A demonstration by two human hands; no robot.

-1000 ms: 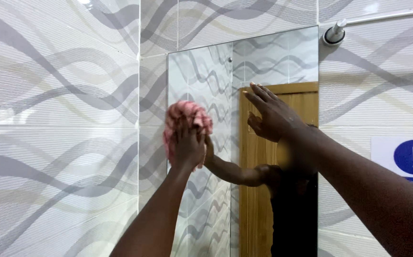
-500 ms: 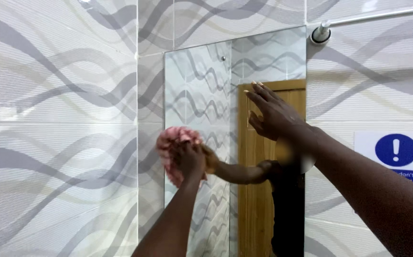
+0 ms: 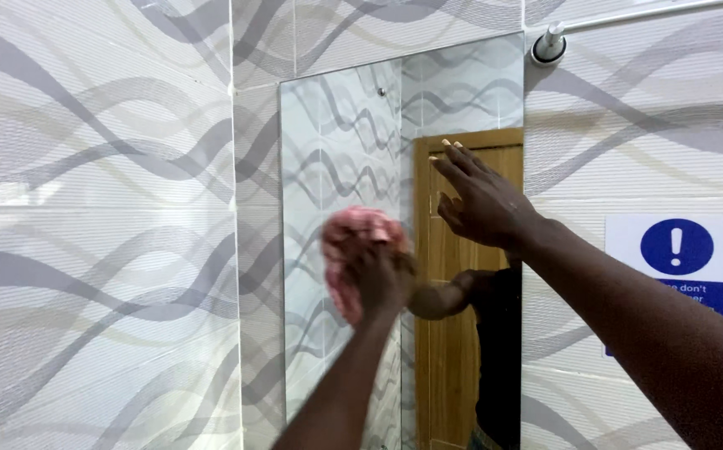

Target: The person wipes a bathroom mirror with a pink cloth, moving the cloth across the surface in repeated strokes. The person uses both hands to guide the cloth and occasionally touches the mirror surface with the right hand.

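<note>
Cloth (image 3: pixel 360 250): pink, pressed on mirror (image 3: pixel 336 150)
L hand (image 3: pixel 382 279): blurred, clamped on cloth
R hand (image 3: pixel 482 200): fingers apart, flat on mirror, holds nothing
Wall: wavy grey tile (image 3: pixel 103 217)

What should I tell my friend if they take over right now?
Left hand: pressing a pink cloth flat against the mirror, about the middle of the glass; the picture is blurred there.
Right hand: open, fingers spread, flat near the mirror's right edge, holding nothing.
Done: cannot tell which parts are already wiped.
Left: no streaks or marks show clearly, so check the glass up close.
</note>
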